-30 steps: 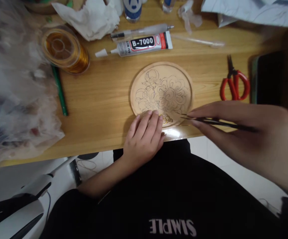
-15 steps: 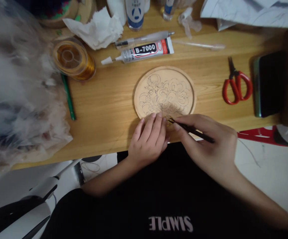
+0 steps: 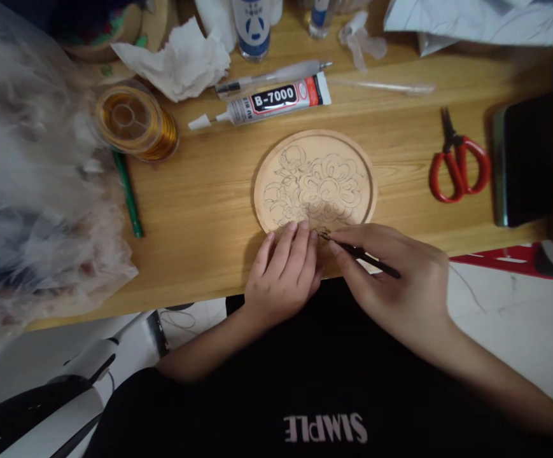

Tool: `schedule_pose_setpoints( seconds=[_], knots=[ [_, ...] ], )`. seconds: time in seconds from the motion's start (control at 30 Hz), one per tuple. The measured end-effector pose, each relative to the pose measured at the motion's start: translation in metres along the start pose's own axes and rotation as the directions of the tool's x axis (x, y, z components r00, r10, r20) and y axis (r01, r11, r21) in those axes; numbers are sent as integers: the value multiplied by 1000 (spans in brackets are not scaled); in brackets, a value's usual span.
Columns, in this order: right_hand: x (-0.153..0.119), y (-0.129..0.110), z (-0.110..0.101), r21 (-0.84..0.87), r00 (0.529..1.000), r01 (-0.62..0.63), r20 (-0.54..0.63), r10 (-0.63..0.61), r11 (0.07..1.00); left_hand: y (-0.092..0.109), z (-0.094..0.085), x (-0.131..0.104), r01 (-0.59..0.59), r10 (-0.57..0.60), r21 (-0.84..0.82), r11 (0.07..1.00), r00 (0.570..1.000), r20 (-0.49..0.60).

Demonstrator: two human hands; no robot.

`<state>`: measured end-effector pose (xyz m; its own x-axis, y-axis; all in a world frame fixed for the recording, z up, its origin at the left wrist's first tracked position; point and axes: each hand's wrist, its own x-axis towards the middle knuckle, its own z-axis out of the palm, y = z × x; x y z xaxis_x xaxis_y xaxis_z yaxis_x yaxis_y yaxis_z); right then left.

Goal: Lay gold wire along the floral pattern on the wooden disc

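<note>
A round wooden plate (image 3: 288, 219) with a raised rim and a line drawing of flowers lies near the table's front edge. My right hand (image 3: 395, 273) pinches dark tweezers (image 3: 374, 262), whose tips meet a small piece of golden wire (image 3: 322, 231) at the plate's lower rim. My left hand (image 3: 286, 267) rests at the plate's lower left edge, fingers side by side and pointing forward; its thumb is mostly hidden, and whether it holds part of the wire cannot be made out.
Behind the plate lie a B-7000 glue tube (image 3: 276, 98) and a pen (image 3: 276, 76). Golden wire spool (image 3: 137, 124), green pen (image 3: 128, 194) and plastic bags (image 3: 56, 210) are at left. Red-handled scissors (image 3: 460, 165) and a phone (image 3: 524, 162) lie at right.
The tweezers and my right hand have shifted slightly left, their tips a little closer to my left fingers. The whole view has moved slightly.
</note>
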<state>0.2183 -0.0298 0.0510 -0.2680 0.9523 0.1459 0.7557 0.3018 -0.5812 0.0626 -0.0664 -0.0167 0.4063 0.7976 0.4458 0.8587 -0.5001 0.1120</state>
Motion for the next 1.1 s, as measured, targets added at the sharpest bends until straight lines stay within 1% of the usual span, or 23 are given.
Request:
schedule_pose_setpoints(
  seconds=[0.33,0.6,0.77,0.9,1.1],
  knots=[
    [3,1,0,-14,1000,12,26,-12,1000,0,0,1,2,-2,26,1000,1000,1],
    [7,5,-4,17,998,37,54,-37,999,-1,-1,0,-3,3,11,1000,1000,5],
    [6,8,-3,37,995,81,52,-83,996,-1,-1,0,6,-6,-19,1000,1000,5],
    [5,9,-2,-2,988,144,50,-144,990,-1,-1,0,3,-3,-40,999,1000,7],
    [8,10,-6,-48,968,242,78,-238,969,-1,-2,0,9,-9,-17,1000,1000,13]
  ],
)
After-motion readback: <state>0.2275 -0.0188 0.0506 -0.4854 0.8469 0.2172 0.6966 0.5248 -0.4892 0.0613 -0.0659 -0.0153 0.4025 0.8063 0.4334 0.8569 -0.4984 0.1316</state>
